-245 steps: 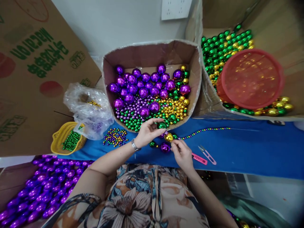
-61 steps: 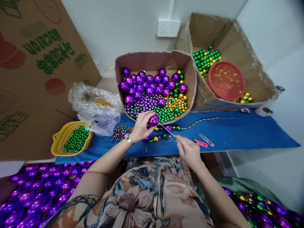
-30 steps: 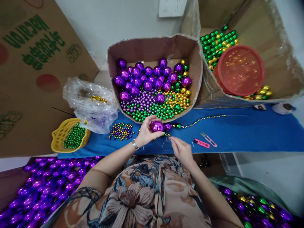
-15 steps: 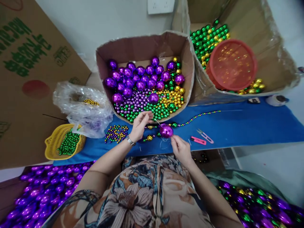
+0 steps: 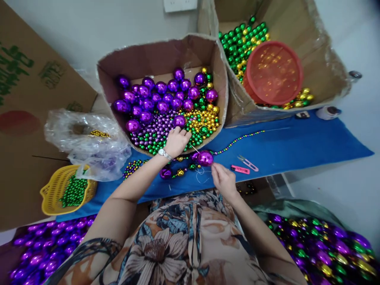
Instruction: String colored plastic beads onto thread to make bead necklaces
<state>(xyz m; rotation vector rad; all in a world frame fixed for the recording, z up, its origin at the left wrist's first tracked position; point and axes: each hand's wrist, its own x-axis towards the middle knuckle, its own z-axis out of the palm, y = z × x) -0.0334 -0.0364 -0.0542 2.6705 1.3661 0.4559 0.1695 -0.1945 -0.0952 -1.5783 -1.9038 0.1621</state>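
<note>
My left hand (image 5: 178,141) is over the near part of a cardboard box (image 5: 160,51), its fingers curled down at the beads beside a purple ball (image 5: 179,121). What its fingertips hold, if anything, is hidden. A large shiny purple bead (image 5: 205,158) is threaded on a long thin needle (image 5: 194,148), whose tip sticks out toward the box. Just right of that bead, my right hand (image 5: 224,180) is closed in a pinch on the needle's other end. On the blue cloth (image 5: 311,138) lies a bead string (image 5: 237,140), with white thread (image 5: 203,176) near the purple bead.
A pink cutter (image 5: 240,170) and thread snips (image 5: 248,163) lie to the right. Left are a yellow basket (image 5: 47,196) of green beads and a plastic bag (image 5: 109,158). A second box holds a red tub (image 5: 274,73). A thread spool (image 5: 328,113) stands far right.
My left hand has moved from beside the needle tip up to the beads in the box, fingers curling down. My right hand keeps its pinch by the purple bead. The whole view has shifted.
</note>
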